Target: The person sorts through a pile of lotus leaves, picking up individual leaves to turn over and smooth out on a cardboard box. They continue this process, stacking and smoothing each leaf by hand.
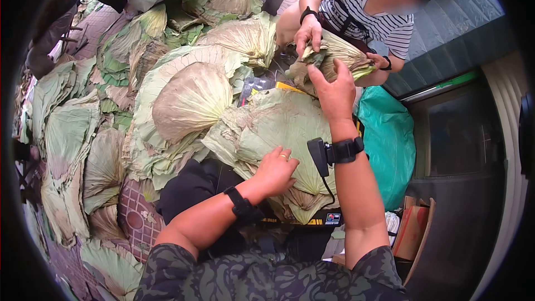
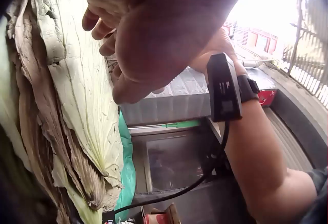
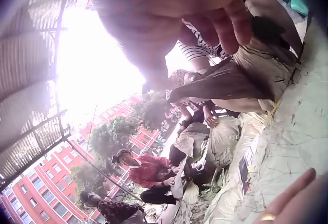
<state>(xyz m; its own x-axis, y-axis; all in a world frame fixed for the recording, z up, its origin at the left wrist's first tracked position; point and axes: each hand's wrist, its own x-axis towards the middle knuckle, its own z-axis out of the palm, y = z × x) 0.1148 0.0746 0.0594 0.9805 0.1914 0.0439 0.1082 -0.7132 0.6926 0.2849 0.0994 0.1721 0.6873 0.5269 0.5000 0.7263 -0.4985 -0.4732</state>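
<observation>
A stack of large dried lotus leaves (image 1: 273,114), pale green with brown edges, lies across the person's lap. On its near part rests the left hand (image 1: 274,171), fingers relaxed, a ring on one finger. The right hand (image 1: 337,97) reaches up, thumb and forefinger spread apart beside a folded, browned lotus leaf bundle (image 1: 346,54). Another person in a striped shirt (image 1: 356,3) holds that bundle with both hands. In the right wrist view, the right hand (image 3: 164,24) has bent fingers close over a brown leaf (image 3: 225,83). Layered leaf edges (image 2: 84,96) show beside the left hand (image 2: 154,39).
Fanned lotus leaves (image 1: 192,100) lie in piles to the left over paving. A green plastic bag (image 1: 387,139) stands at right, near a cardboard box (image 1: 411,228) and a dark glass-fronted cabinet (image 1: 462,134). More people (image 3: 148,173) sit among leaves at the far side.
</observation>
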